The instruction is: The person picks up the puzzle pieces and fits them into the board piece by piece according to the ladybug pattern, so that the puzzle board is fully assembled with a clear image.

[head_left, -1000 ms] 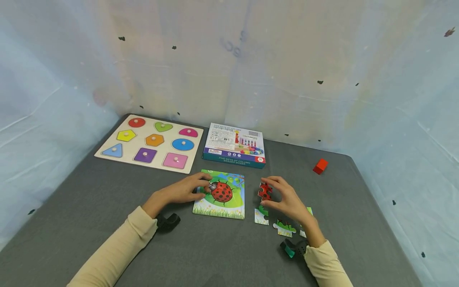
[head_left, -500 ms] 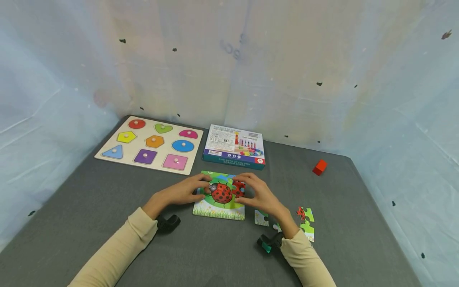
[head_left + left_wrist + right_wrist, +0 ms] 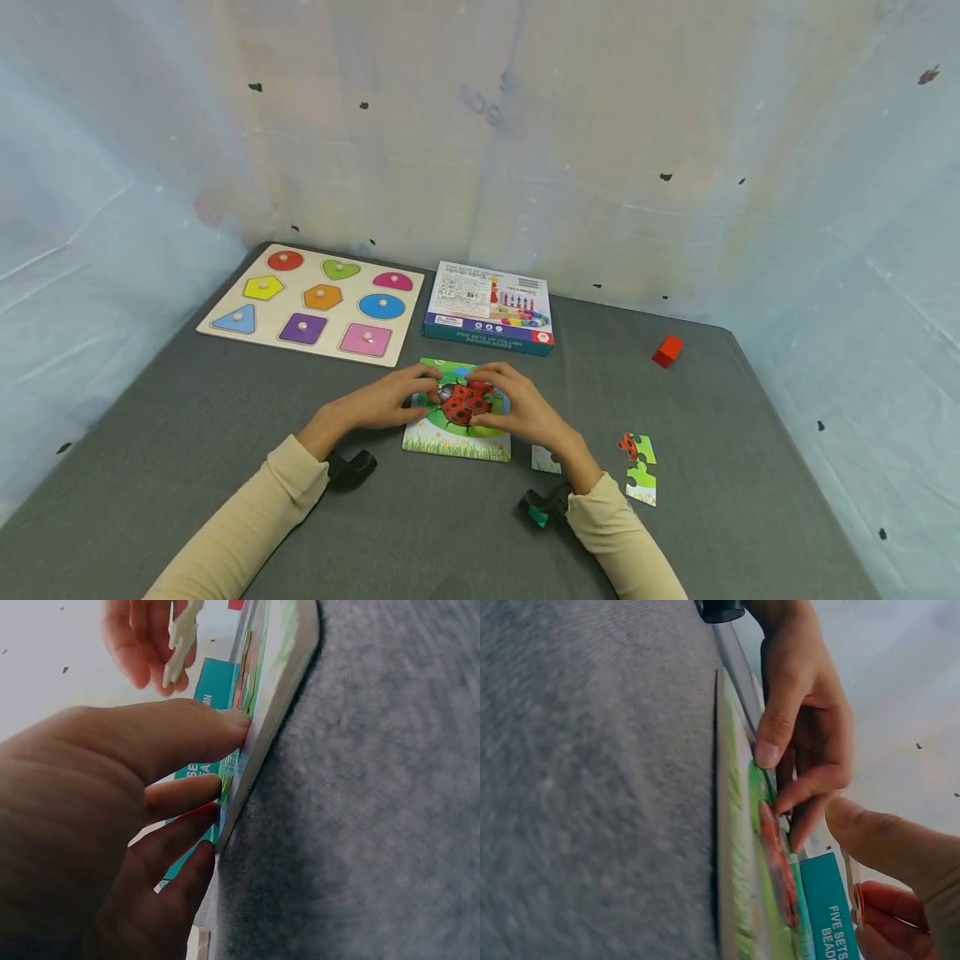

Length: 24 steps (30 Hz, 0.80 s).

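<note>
A square ladybug puzzle board [image 3: 457, 447] lies on the grey table in the head view. My left hand [image 3: 378, 398] rests on its left part; in the left wrist view the thumb [image 3: 202, 724] and fingertips touch its top face. My right hand [image 3: 528, 412] pinches a red, black-spotted puzzle piece [image 3: 482, 398] between thumb and fingers. In the left wrist view this puzzle piece [image 3: 180, 645] is held above the board, apart from it. The right wrist view shows the puzzle piece [image 3: 852, 889] edge-on.
Loose puzzle pieces lie right of the board: one [image 3: 545, 460] beside the right wrist, another [image 3: 641, 485] farther right. Behind are a cardboard box [image 3: 487, 308] and a shape peg board [image 3: 311, 304]. A red block [image 3: 667, 351] sits at the right.
My right hand has carried the spotted puzzle piece left, from beside the board to over the ladybug picture. Its forearm now covers one loose piece. My left hand has stayed in place.
</note>
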{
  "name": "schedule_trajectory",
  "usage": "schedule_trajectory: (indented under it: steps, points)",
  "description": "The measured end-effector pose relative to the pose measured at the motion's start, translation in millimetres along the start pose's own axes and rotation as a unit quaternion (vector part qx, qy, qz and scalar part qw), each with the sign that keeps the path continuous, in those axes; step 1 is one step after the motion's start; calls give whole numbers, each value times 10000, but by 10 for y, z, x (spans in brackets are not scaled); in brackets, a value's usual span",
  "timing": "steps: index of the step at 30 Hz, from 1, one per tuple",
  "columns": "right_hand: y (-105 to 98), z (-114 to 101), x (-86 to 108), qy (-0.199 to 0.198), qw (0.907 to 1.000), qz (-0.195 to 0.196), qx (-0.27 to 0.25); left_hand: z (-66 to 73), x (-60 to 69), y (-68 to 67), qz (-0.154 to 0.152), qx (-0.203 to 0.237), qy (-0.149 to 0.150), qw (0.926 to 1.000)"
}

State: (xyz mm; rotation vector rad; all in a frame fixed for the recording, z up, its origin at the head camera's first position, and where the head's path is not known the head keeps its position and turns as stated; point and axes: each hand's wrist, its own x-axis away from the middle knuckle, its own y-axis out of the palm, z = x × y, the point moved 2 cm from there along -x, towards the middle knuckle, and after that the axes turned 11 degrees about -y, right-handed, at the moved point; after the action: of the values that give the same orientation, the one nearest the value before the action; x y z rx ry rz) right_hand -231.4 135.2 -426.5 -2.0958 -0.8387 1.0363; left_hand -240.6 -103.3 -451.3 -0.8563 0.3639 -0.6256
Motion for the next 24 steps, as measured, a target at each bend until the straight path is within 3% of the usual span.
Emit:
schedule_trajectory:
  steps: [11,24]
  points:
    - [161,37,-22,338,9988,-361,65,16,11,-2,1,-40,-43,10000]
    - [250,53,-54,157,9990,-379,159,21,10,-3,35,-67,-94,9999]
